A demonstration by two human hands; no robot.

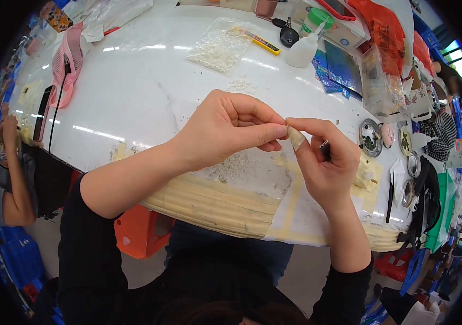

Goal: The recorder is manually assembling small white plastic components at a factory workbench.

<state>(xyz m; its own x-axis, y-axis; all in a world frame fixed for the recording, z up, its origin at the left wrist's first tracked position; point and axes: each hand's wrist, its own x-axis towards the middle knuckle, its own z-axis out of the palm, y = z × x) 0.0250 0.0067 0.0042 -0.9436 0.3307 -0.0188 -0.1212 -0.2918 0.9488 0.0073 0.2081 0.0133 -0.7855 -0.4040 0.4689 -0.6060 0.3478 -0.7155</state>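
Observation:
My left hand (231, 127) and my right hand (328, 160) meet fingertip to fingertip above the near part of the white table (128, 86). Both are closed in a pinch; whatever lies between the tips is too small to name. Beige tape (296, 138) is wrapped round my right thumb. The end of a dark slim tool (325, 149) pokes out of my curled right fingers, its other end hidden. Beneath my hands, white crumbs (233, 167) are scattered on the tabletop, beside strips of masking tape (215, 203) covering the near edge.
A clear bag of white bits (217, 54), a yellow utility knife (265, 45), car keys (289, 36) and a white squeeze bottle (302, 52) lie beyond. Round metal dishes (370, 136) and black tweezers (390, 197) are at right. Another person's arm (11, 162) shows far left.

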